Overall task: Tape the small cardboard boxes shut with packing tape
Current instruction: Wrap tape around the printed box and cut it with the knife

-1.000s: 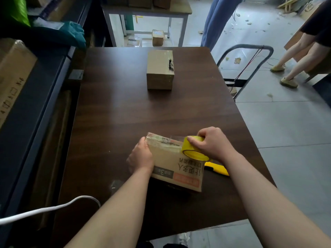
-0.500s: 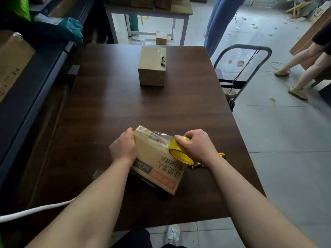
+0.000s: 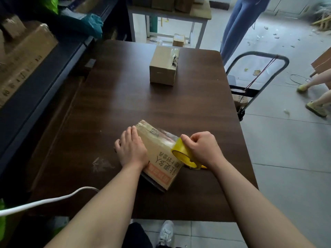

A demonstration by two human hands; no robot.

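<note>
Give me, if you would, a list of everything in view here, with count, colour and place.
printed box: one, tan with red band, near table edge
plain box: one, brown, taped, far end of table
tape roll: one, yellow, against printed box's right side
table: one, dark brown, centre
white cable: one, lower left
trolley: one, grey frame, right of table
far table: one, pale top, beyond
floor box: one, brown, under far table
cartons: several, brown, left shelf
teal bag: one, on left shelf
bystanders: two, only legs, right and back
left hand: flat on printed box's left side
right hand: grips tape roll
</note>
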